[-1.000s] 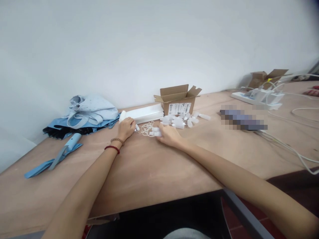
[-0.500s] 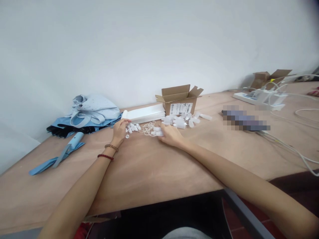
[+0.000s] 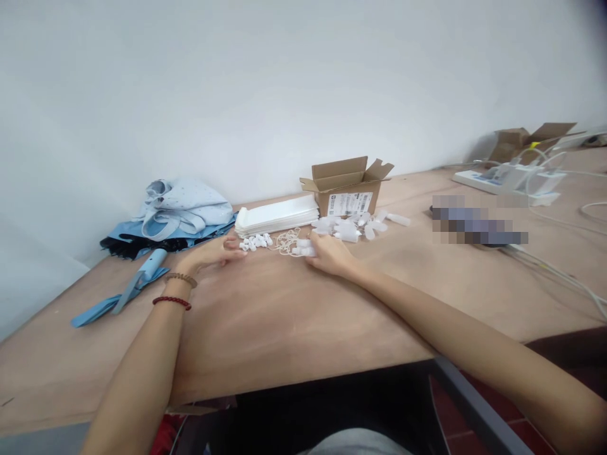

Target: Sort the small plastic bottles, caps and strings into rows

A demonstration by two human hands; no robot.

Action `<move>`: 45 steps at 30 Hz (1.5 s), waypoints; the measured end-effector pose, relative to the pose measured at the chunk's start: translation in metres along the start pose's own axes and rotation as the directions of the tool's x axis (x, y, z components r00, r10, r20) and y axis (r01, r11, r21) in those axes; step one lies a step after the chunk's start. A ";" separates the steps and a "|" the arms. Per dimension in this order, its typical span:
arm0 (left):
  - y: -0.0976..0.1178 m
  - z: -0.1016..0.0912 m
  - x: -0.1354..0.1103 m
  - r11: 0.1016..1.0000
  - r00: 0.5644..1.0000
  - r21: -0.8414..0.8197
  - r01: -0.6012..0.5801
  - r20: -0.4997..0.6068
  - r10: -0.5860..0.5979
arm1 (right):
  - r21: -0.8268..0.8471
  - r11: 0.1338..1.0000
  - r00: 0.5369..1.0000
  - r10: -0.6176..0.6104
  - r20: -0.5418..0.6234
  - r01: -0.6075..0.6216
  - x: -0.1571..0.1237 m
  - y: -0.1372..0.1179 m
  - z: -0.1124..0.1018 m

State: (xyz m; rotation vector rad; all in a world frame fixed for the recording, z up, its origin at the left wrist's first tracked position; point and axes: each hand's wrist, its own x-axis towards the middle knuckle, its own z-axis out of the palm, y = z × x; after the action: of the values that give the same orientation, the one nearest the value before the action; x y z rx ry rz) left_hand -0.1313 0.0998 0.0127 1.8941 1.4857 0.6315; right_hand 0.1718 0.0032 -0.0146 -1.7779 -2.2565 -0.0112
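My left hand, with two bead bracelets on the wrist, lies low over the wooden table, fingers stretched toward a small heap of white caps; it holds nothing I can see. My right hand rests on the table with its fingers closed on small white plastic bottles. A tangle of white string lies between the hands. More white bottles are scattered in front of an open cardboard box. A stack of flat white sheets lies behind the caps.
A folded light-blue umbrella and cloth lie at the left, with a blue strap nearer the edge. At the right are a white power strip with cables, a second cardboard box and a blurred-out object.
My left hand has drawn back from the white sheets and caps toward me and flattened out. The right hand stays on the bottles. The view has shifted slightly.
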 end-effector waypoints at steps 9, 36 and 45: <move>0.024 0.024 -0.003 0.992 0.998 0.119 0.044 -0.058 -0.037 | 0.006 1.000 1.000 -0.009 -0.001 0.009 0.000 0.001 0.000; 0.018 0.017 -0.004 0.980 1.000 0.197 -0.008 0.021 0.004 | 0.137 0.974 0.978 -0.160 -0.131 0.178 0.002 0.028 0.001; 0.020 0.022 -0.006 0.895 0.993 0.430 -0.117 0.018 0.120 | 0.130 0.973 0.977 -0.178 -0.118 0.193 0.001 0.027 -0.001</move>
State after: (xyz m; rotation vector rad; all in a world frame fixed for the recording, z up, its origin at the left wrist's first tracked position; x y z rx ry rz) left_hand -0.1038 0.0870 0.0130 2.3337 1.6246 0.3815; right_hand 0.1977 0.0104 -0.0175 -1.4568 -2.2784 0.0164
